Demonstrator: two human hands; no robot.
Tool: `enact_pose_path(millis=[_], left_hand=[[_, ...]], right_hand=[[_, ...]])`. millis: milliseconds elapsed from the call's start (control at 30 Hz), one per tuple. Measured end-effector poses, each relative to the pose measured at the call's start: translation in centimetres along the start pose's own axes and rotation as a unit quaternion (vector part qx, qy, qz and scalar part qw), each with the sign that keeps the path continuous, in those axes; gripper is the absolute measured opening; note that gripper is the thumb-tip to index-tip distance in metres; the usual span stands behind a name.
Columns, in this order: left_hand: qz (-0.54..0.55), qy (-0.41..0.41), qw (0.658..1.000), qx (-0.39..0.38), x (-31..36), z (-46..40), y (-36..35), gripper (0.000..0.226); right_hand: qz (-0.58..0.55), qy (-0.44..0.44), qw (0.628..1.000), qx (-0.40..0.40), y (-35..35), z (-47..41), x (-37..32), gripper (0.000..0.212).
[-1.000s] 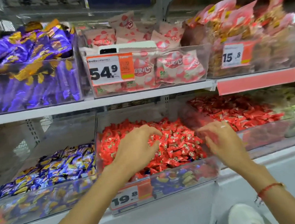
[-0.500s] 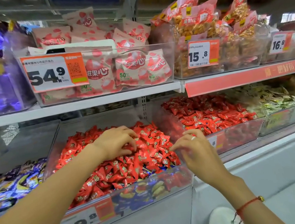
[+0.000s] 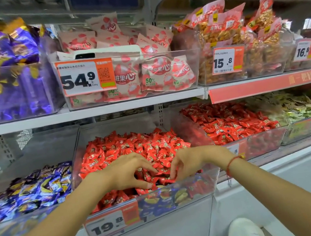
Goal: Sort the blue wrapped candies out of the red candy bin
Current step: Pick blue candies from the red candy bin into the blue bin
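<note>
Both my hands are down in the front of the red candy bin point(image 3: 198, 189). My left hand point(image 3: 126, 174) has its fingers curved with thumb and forefinger closing toward the red candies point(image 3: 135, 150); my right hand point(image 3: 189, 163) mirrors it, fingertips dipping into the pile. Whether either hand actually has a wrapper pinched, I cannot tell.

The blue wrapped candies point(image 3: 158, 203) I want show through the bin's clear front wall, below my hands and buried under red ones. That is the risk as I judge it: digging blind, I could lift red pieces with the blue, or shove candies over the low front edge onto the floor. Left of the bin lies the blue candy bin point(image 3: 40, 186), the likely destination; a loose handful could spill on the way across.
</note>
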State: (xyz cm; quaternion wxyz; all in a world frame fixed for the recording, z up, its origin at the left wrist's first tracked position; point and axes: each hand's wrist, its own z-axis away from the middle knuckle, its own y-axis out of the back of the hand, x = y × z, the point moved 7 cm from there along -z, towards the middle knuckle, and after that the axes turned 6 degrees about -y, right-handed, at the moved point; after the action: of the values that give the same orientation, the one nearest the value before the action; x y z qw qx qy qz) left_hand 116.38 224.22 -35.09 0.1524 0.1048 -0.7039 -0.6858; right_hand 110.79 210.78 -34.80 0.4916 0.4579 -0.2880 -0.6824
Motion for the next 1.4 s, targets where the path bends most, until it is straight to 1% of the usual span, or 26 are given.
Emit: enact_pose_path(millis=[67, 133, 167, 200, 267, 333, 400, 433, 467, 533, 600, 667, 700, 733, 767, 800, 867, 900, 967, 1033, 1067, 1133, 1267, 1333, 1367, 1400], left_hand=[[-0.028, 0.001, 0.999, 0.017, -0.3, -0.3, 0.3, 0.05], [-0.042, 0.005, 0.998, 0.038, -0.5, -0.4, 0.4, 0.048], [-0.033, 0.008, 0.998, 0.046, -0.6, -0.4, 0.5, 0.046], [-0.016, 0.011, 0.999, 0.05, -0.6, -0.3, 0.5, 0.046], [0.01, 0.023, 0.999, 0.029, -0.6, -0.3, 0.2, 0.055], [-0.016, 0.034, 0.999, -0.028, -0.3, -0.3, -0.4, 0.073], [-0.051, 0.047, 0.996, -0.061, -0.1, -0.5, -0.9, 0.089], [-0.06, 0.057, 0.994, -0.067, -0.1, -0.8, -0.9, 0.092], [-0.071, 0.065, 0.993, -0.066, -0.1, -1.1, -0.8, 0.09], [-0.115, 0.074, 0.99, -0.031, -0.1, -1.9, -0.2, 0.075], [-0.141, 0.1, 0.985, 0.004, -0.5, -2.2, 0.4, 0.063], [-0.14, 0.127, 0.982, 0.01, -0.9, -2.2, 0.6, 0.058], [-0.128, 0.133, 0.983, 0.017, -1.0, -2.2, 0.6, 0.056], [-0.1, 0.138, 0.985, 0.038, -0.9, -2.1, 0.7, 0.052], [-0.057, 0.14, 0.985, 0.081, -0.7, -2.0, 1.1, 0.049], [-0.003, 0.144, 0.98, 0.135, -0.4, -1.7, 1.6, 0.046], [0.118, 0.162, 0.954, 0.223, 0.1, -0.8, 2.6, 0.041], [0.175, 0.172, 0.939, 0.241, 0.4, -0.4, 2.8, 0.04], [0.296, 0.182, 0.906, 0.241, 1.1, -0.1, 2.6, 0.04], [0.399, 0.184, 0.869, 0.229, 1.4, -0.1, 2.1, 0.041], [0.424, 0.188, 0.855, 0.232, 1.4, -0.1, 1.8, 0.04], [0.428, 0.204, 0.844, 0.252, 1.2, -0.1, 1.4, 0.036], [0.395, 0.215, 0.844, 0.294, 1.2, -0.3, 1.1, 0.032], [0.389, 0.209, 0.843, 0.306, 1.2, -0.5, 1.4, 0.03], [0.392, 0.208, 0.843, 0.305, 1.2, -0.7, 1.5, 0.032], [0.396, 0.208, 0.842, 0.3, 1.3, -0.8, 1.7, 0.035]], right_hand=[[0.049, -0.083, 0.993, -0.074, -1.0, -1.6, 0.4, 0.024], [0.17, -0.13, 0.972, -0.099, -1.9, -2.9, 0.1, 0.035], [0.234, -0.132, 0.959, -0.087, -2.3, -3.4, -0.5, 0.035], [0.272, -0.124, 0.952, -0.068, -2.7, -3.8, -1.0, 0.033], [0.272, -0.104, 0.956, -0.013, -3.0, -4.7, -1.4, 0.039], [0.209, -0.089, 0.973, 0.031, -2.4, -4.9, -0.7, 0.036], [0.126, -0.085, 0.986, 0.062, -1.3, -4.7, 1.1, 0.023], [0.076, -0.088, 0.989, 0.092, -0.4, -4.5, 1.8, 0.031], [0.016, -0.089, 0.987, 0.131, 0.5, -4.2, 2.4, 0.039], [-0.113, -0.078, 0.972, 0.193, 2.1, -3.7, 3.5, 0.036], [-0.236, -0.071, 0.951, 0.185, 2.5, -3.3, 3.9, 0.029], [-0.312, -0.071, 0.936, 0.145, 2.2, -2.4, 3.7, 0.023], [-0.34, -0.063, 0.928, 0.138, 2.0, -1.9, 3.5, 0.02], [-0.378, -0.053, 0.914, 0.137, 1.8, -1.4, 3.3, 0.014], [-0.429, -0.041, 0.892, 0.134, 1.5, -1.1, 3.1, 0.009], [-0.488, -0.029, 0.863, 0.13, 1.2, -1.0, 3.0, 0.01], [-0.587, -0.005, 0.801, 0.117, 0.5, -1.1, 2.7, 0.011], [-0.618, 0.007, 0.778, 0.11, 0.2, -1.0, 2.3, 0.007], [-0.655, 0.025, 0.749, 0.093, -0.4, -1.1, 1.5, 0.005], [-0.668, 0.028, 0.738, 0.094, -0.8, -1.1, 1.1, 0.01], [-0.668, 0.027, 0.738, 0.096, -0.9, -1.1, 1.0, 0.012], [-0.673, 0.03, 0.733, 0.092, -1.0, -1.1, 0.8, 0.012], [-0.691, 0.055, 0.718, 0.059, -0.6, -0.9, 0.6, 0.004], [-0.702, 0.068, 0.708, 0.043, -0.5, -0.9, 0.6, 0.022], [-0.704, 0.069, 0.706, 0.042, -0.5, -0.9, 0.7, 0.027], [-0.706, 0.066, 0.704, 0.044, -0.4, -0.8, 0.8, 0.026]])
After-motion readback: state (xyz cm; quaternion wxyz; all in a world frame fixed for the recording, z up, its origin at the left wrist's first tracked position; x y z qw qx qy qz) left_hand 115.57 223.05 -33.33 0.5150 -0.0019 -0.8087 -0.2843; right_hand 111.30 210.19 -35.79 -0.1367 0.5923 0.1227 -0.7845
